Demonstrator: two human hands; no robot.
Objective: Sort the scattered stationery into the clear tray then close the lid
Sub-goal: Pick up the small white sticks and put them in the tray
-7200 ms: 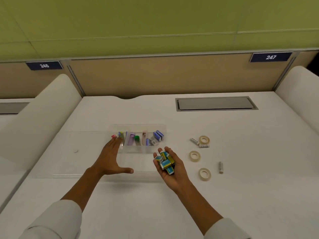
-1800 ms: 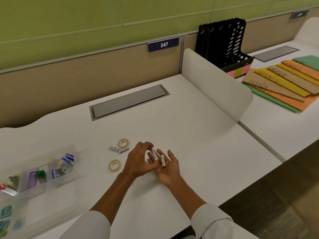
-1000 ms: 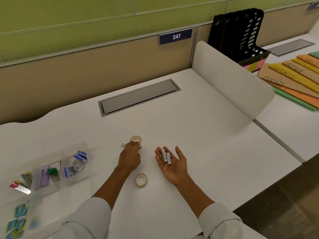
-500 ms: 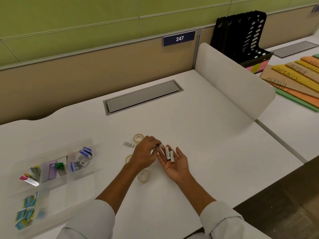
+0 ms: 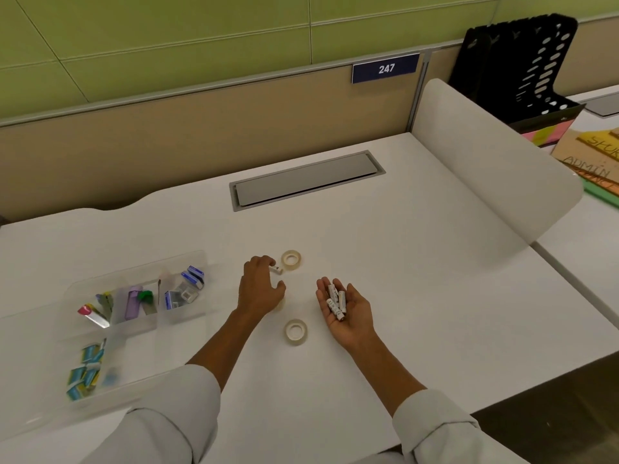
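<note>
Toward the desk's (image 5: pixel 418 249) left edge we see the clear tray (image 5: pixel 140 356) with its lid off, holding clips and small blue-and-yellow boxes (image 5: pixel 85 371). Our left hand (image 5: pixel 259 289) reaches palm-down, fingertips touching a small white piece (image 5: pixel 276 269) just beside a tape roll (image 5: pixel 291 259) — whether it is pinched we cannot tell. Another tape roll (image 5: pixel 296 331) lies nearer us, and our right hand (image 5: pixel 346 309) lies palm-up, fingers spread — three small white cylinders (image 5: pixel 336 302) on it.

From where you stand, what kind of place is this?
Most likely an open-plan office with numbered desks. A blue plate reading 247 sits on the tan partition, a grey cable hatch is set into the white desk, and a black perforated file rack stands at the next desk.
</note>
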